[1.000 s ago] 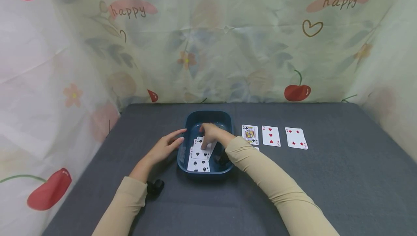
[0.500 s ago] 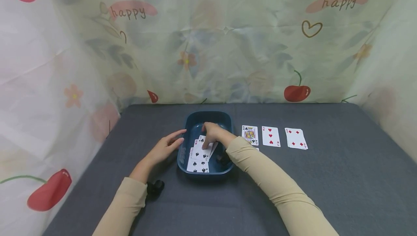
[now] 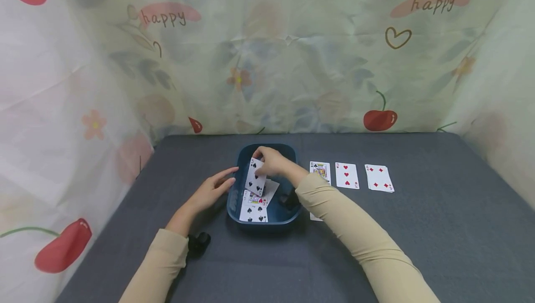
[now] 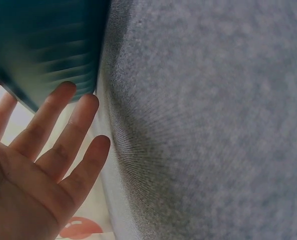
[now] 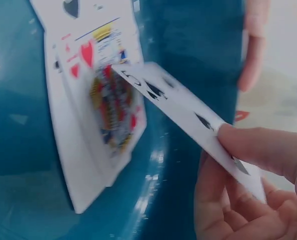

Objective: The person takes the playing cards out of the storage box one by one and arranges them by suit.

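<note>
My right hand (image 3: 271,161) pinches a playing card, the five of spades (image 3: 255,178), between thumb and fingers. It holds the card tilted above other cards in a dark blue plastic bin (image 3: 262,223). Under it lie a red-heart face card (image 5: 113,100) and a spade card (image 3: 253,214), overlapping. Straight fingers of my left hand (image 3: 209,190) reach to the bin's left wall; in the left wrist view the fingertips (image 4: 65,89) are right at that ribbed wall (image 4: 63,55).
Right of the bin, a king of clubs (image 3: 320,171), a three of hearts (image 3: 347,175) and a small stack topped by a four of diamonds (image 3: 379,178) lie in a row on the grey cloth (image 3: 439,210). Another card's edge (image 3: 315,217) pokes out beneath the right sleeve.
The right hand has lifted the five of spades off the cards in the bin, uncovering the heart face card. My left hand stays at the bin's side.
</note>
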Demonstrator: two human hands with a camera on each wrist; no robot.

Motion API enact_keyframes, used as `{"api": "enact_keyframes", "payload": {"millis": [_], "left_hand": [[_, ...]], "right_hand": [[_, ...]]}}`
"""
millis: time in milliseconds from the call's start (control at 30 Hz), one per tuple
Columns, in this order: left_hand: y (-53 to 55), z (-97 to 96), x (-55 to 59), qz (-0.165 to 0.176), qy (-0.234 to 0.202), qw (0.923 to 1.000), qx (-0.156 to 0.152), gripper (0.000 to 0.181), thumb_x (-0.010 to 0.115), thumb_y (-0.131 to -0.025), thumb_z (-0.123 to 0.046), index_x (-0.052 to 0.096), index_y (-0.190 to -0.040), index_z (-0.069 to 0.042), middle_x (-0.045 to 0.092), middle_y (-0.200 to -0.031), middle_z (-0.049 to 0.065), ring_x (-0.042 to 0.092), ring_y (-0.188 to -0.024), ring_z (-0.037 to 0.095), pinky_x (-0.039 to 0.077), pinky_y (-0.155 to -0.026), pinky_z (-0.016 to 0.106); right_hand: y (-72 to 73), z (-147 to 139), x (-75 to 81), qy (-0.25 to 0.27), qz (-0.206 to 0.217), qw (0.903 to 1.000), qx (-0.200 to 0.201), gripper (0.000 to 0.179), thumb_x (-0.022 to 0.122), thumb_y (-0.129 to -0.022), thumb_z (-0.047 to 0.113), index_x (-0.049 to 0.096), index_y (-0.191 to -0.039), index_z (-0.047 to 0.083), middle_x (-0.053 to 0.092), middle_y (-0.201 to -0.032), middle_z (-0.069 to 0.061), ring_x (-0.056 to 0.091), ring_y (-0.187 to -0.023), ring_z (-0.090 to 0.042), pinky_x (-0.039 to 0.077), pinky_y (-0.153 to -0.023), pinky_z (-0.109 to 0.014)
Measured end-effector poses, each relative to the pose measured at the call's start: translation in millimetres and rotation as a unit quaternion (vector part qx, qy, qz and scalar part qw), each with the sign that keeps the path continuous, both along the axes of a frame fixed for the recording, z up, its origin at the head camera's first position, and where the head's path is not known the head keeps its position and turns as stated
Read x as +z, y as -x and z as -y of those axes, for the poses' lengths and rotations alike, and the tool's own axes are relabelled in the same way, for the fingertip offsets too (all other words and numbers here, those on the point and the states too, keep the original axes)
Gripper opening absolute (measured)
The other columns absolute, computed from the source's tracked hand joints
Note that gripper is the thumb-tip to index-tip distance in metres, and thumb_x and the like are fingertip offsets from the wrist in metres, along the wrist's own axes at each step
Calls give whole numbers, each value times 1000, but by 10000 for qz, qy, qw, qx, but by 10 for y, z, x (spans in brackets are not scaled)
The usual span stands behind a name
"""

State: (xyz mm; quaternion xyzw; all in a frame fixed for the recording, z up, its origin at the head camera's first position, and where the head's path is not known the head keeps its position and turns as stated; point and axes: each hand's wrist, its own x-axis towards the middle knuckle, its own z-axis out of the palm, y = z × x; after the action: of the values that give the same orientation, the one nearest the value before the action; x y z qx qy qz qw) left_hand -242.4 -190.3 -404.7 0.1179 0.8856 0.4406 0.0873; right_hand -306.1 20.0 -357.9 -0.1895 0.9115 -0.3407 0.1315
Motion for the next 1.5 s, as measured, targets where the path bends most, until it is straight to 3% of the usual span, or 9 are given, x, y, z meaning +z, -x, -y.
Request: {"api": "enact_keyframes", "payload": {"millis": [233,567,900,1200,1500], "left_hand": [[1,-11,5,-108,45,9999,-5,47,44,-98,-35,37,-144,-25,41,-146,16,58,-111,31,43,-99,52],[6,-16,-8,-159,-24,9999,10,47,44,-99,-34,37,-143,-23,42,-144,17,58,-113,32,43,-100,52],[-4,-29,-2,-121,36,9999,75,46,45,-99,-34,37,-143,-24,42,-145,17,59,-113,33,43,-100,52],[-19,-31,31,-139,63,9999,37,47,44,-99,-32,37,-144,-23,41,-145,17,60,-112,34,43,-99,52],[-17,-31,23,-145,71,9999,30,47,44,-99,-33,37,-144,-22,40,-146,17,59,-113,34,43,-99,52]], "right_hand": [[-69,-62,154,329,-135,9991,214,32,59,-88,6,54,-119,7,64,-115,-16,63,-103,-25,52,-83,-32],[-131,-285,266,981,-301,9936,467,26,58,-88,3,59,-114,2,69,-104,-17,65,-92,-23,51,-77,-27],[-190,-610,355,1513,-41,9882,223,28,59,-89,5,58,-117,4,68,-106,-19,63,-80,-15,48,-66,-25],[-214,-942,357,1612,21,9869,47,31,58,-91,11,56,-122,8,64,-111,-18,64,-93,-21,53,-79,-33],[-260,-1215,297,1744,-36,9846,-142,31,57,-92,13,56,-122,8,64,-112,-19,63,-88,-18,53,-81,-38]]}}
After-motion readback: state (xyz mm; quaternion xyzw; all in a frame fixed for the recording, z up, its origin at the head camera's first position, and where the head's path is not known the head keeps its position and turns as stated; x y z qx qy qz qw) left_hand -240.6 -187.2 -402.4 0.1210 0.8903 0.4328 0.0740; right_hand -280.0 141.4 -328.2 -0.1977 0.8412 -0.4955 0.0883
